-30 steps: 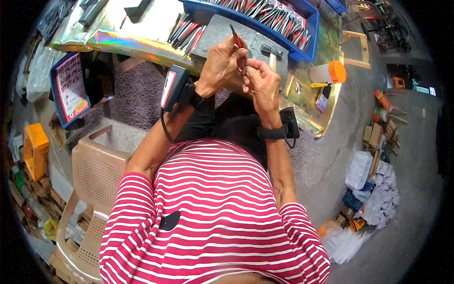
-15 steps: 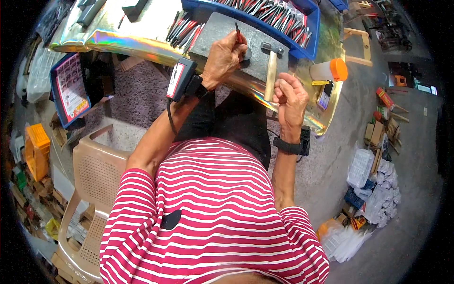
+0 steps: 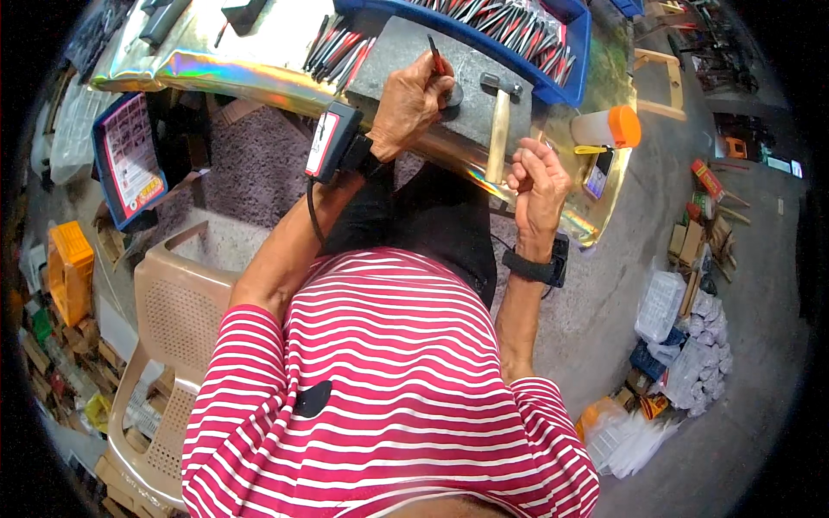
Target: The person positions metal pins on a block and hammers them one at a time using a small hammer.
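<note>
My left hand [image 3: 408,108] is closed around a slim black-and-red tool [image 3: 436,59], its dark tip pointing up and away from me. It is over a grey slab [image 3: 475,47] on the table, beside a small dark round piece [image 3: 454,97]. A hammer [image 3: 498,138] lies on the slab, its black head far and its pale wooden handle toward me. Just right of the handle end, apart from it, my right hand [image 3: 542,186] has its fingers curled and pinched together; whatever they may hold is too small to make out.
Similar red-and-black tools [image 3: 337,56] lie in a pile left of the slab, and more fill a blue bin [image 3: 584,52] behind it. An orange-lidded bottle [image 3: 596,129] and a phone [image 3: 598,175] are at the table's right. A beige plastic chair [image 3: 181,306] stands at my left.
My right hand has shifted slightly right, a little farther from the hammer handle. My left hand keeps its hold on the slim tool, nearly still.
</note>
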Demonstrator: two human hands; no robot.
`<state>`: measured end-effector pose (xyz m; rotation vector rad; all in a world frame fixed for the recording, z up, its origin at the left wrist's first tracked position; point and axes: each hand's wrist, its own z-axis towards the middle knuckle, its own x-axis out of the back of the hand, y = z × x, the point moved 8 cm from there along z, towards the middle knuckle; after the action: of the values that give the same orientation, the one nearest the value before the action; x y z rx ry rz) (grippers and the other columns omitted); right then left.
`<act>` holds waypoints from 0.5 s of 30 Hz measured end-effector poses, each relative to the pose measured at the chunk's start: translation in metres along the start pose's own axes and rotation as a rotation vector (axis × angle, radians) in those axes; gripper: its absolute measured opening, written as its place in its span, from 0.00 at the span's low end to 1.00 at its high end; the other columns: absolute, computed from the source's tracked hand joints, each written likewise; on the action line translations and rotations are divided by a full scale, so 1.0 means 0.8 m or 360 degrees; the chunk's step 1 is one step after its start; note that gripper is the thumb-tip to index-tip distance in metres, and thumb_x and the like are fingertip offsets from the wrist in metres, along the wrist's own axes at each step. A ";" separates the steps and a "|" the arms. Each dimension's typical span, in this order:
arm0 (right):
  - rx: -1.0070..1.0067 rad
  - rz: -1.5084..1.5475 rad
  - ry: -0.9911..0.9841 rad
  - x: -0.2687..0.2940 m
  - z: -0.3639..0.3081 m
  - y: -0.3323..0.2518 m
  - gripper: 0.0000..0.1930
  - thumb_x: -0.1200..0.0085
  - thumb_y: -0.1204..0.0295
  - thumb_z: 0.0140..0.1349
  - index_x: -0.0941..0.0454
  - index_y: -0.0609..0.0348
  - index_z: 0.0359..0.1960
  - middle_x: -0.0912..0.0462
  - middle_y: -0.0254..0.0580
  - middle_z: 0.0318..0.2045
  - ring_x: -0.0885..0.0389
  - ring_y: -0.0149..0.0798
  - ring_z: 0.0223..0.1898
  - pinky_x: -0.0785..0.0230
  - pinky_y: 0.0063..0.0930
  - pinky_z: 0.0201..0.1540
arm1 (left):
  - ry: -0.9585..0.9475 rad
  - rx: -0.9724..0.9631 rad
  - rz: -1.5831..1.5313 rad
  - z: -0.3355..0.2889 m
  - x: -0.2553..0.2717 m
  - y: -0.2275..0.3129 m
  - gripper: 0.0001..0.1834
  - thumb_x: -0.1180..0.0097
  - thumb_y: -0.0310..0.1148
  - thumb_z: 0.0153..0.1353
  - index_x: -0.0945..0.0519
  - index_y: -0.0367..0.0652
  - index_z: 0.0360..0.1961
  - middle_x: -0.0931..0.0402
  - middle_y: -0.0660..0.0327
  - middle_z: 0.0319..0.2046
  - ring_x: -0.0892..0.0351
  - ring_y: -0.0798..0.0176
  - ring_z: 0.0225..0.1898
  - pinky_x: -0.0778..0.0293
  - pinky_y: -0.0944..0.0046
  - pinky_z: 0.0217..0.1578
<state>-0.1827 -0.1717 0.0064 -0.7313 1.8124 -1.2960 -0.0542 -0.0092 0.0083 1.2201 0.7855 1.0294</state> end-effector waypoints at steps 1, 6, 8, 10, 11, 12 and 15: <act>0.0001 -0.0003 0.0012 0.001 0.000 0.000 0.09 0.54 0.78 0.53 0.32 0.71 0.35 0.28 0.39 0.22 0.34 0.24 0.17 0.39 0.16 0.17 | 0.0000 0.0002 -0.0001 0.000 0.000 0.000 0.03 0.52 0.27 0.56 0.32 0.40 0.29 0.31 0.66 0.18 0.33 0.75 0.17 0.34 0.75 0.17; 0.0013 -0.0011 0.0051 0.010 0.002 0.004 0.10 0.53 0.78 0.52 0.32 0.71 0.35 0.28 0.40 0.22 0.34 0.24 0.17 0.39 0.16 0.17 | 0.0040 -0.0094 0.0058 -0.001 0.002 0.013 0.03 0.51 0.25 0.52 0.31 0.39 0.27 0.31 0.63 0.15 0.30 0.71 0.17 0.34 0.70 0.17; 0.0003 -0.0006 0.0015 0.010 0.002 0.005 0.10 0.52 0.78 0.52 0.30 0.69 0.36 0.28 0.39 0.23 0.34 0.23 0.19 0.40 0.14 0.18 | 0.0032 -0.0056 0.0042 -0.001 0.002 0.014 0.03 0.51 0.25 0.52 0.31 0.39 0.27 0.31 0.63 0.15 0.30 0.71 0.17 0.34 0.70 0.17; 0.0003 -0.0019 0.0015 0.011 0.002 0.007 0.10 0.52 0.78 0.52 0.30 0.69 0.36 0.28 0.38 0.23 0.34 0.23 0.19 0.40 0.14 0.18 | 0.0025 -0.0020 0.0026 -0.001 0.003 0.013 0.03 0.51 0.25 0.52 0.31 0.39 0.27 0.31 0.63 0.15 0.31 0.71 0.17 0.34 0.70 0.17; 0.0004 -0.0030 0.0016 0.011 0.003 0.007 0.09 0.52 0.78 0.52 0.30 0.69 0.36 0.28 0.38 0.23 0.34 0.23 0.20 0.40 0.14 0.18 | 0.0018 -0.0072 0.0061 -0.001 0.003 0.016 0.03 0.51 0.25 0.52 0.31 0.39 0.27 0.31 0.62 0.15 0.31 0.71 0.16 0.35 0.70 0.17; 0.0003 -0.0031 0.0016 0.012 0.003 0.008 0.09 0.52 0.78 0.52 0.30 0.69 0.36 0.28 0.38 0.23 0.34 0.23 0.20 0.40 0.14 0.18 | 0.0011 -0.0124 0.0096 -0.001 0.003 0.019 0.03 0.51 0.25 0.52 0.31 0.39 0.27 0.31 0.61 0.15 0.31 0.70 0.16 0.35 0.70 0.16; -0.0016 -0.0076 0.0032 0.014 0.004 0.013 0.09 0.52 0.78 0.52 0.30 0.69 0.36 0.28 0.38 0.23 0.34 0.23 0.19 0.39 0.14 0.18 | -0.0014 -0.0114 0.0177 0.001 0.002 0.016 0.03 0.50 0.25 0.51 0.32 0.39 0.27 0.31 0.58 0.16 0.29 0.65 0.17 0.35 0.67 0.18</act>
<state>-0.1865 -0.1792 -0.0074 -0.7741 1.8289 -1.3303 -0.0553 -0.0079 0.0208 1.2172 0.6745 1.1329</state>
